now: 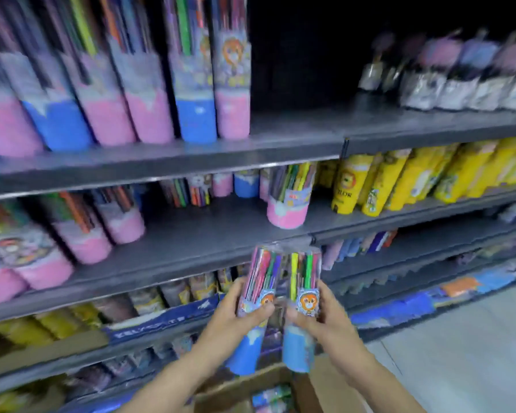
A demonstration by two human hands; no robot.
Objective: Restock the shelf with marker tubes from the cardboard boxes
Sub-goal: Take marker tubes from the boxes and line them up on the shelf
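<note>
Marker tubes (256, 296), one gripped per hands, L (236, 311) & R (319, 311), shelf (191, 242) stock blurred

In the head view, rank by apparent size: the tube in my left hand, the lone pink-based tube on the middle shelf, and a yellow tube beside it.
1. Left-hand tube, nearest the camera.
2. Lone pink-based tube.
3. Yellow tube, close to 2, so unsure.
</note>
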